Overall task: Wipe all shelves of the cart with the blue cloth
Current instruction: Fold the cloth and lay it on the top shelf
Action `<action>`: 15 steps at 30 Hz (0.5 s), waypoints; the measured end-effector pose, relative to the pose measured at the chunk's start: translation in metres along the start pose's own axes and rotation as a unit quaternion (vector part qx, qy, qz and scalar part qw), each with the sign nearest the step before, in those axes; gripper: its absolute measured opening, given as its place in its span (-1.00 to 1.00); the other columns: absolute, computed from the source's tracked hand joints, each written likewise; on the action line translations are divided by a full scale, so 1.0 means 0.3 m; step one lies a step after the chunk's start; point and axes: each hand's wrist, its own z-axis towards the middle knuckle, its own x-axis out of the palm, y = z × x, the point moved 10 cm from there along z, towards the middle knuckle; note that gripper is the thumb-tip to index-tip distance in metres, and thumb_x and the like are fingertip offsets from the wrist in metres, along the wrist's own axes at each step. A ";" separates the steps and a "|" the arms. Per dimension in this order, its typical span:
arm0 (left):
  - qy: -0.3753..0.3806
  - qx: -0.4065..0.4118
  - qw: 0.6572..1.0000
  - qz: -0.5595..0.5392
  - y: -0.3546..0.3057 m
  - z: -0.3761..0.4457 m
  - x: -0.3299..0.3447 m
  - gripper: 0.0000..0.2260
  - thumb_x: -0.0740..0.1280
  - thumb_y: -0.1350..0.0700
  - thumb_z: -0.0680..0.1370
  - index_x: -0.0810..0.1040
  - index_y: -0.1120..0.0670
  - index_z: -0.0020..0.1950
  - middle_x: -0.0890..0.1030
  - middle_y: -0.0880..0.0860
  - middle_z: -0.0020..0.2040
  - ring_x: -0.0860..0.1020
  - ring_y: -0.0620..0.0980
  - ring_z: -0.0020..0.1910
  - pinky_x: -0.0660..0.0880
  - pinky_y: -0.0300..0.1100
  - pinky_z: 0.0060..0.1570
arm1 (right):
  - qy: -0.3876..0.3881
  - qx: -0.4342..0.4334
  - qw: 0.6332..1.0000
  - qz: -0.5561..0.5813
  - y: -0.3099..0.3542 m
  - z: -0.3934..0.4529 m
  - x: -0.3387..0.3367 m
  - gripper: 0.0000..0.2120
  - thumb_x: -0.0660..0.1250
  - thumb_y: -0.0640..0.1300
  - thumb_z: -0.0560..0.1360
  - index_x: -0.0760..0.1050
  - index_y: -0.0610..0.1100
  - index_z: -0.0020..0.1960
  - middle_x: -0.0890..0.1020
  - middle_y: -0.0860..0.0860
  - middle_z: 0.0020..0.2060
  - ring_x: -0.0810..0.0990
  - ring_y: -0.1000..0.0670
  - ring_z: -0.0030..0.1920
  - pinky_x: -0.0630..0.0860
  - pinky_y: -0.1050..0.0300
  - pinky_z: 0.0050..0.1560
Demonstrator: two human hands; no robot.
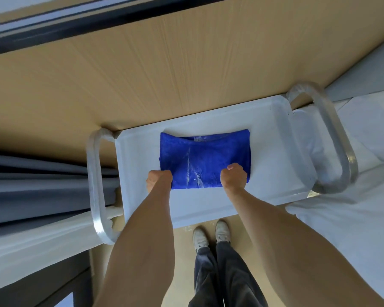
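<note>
Soft, limp blue terry cloth [205, 159] spread on the white cart's top shelf [273, 151], its near corners pinched by left hand [159, 180] and right hand [233, 177]; probably light, best gripped at edges.

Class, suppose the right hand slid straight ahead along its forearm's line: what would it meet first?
Probably more of the blue cloth that the right hand already grips, then the far rim of the cart's top shelf; depth is uncertain.
</note>
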 end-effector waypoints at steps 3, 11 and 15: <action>0.009 0.058 0.998 0.013 -0.061 -0.029 0.001 -0.91 0.27 0.10 0.35 0.48 0.10 -0.23 0.54 0.04 -0.25 0.54 0.09 -0.21 0.55 -0.13 -0.18 | 0.001 -0.005 1.000 -0.011 -0.001 -0.016 -0.020 -0.63 0.17 -0.31 0.51 0.46 -0.21 0.30 0.58 -0.11 0.16 0.57 -0.11 0.01 0.53 0.03 -0.07; 0.109 0.254 0.960 -0.043 -0.376 -0.370 0.098 -0.76 0.25 0.26 0.35 0.21 0.06 -0.39 0.30 -0.01 -0.41 0.24 0.01 -0.41 0.22 -0.20 -0.40 | -0.027 -0.009 1.000 -0.003 0.045 -0.069 -0.166 -0.79 0.17 -0.29 0.53 0.51 -0.22 0.10 0.55 -0.09 -0.08 0.56 -0.20 0.04 0.49 0.00 0.00; 0.189 0.319 0.928 0.047 -0.469 -0.542 0.264 -0.81 0.27 0.19 0.41 0.32 0.06 -0.37 0.33 -0.03 -0.41 0.32 0.00 -0.37 0.27 -0.17 -0.35 | -0.059 0.024 0.998 0.025 -0.001 -0.074 -0.259 -0.72 0.13 -0.27 0.56 0.50 -0.28 0.20 0.60 -0.16 0.08 0.57 -0.22 0.10 0.42 0.06 -0.04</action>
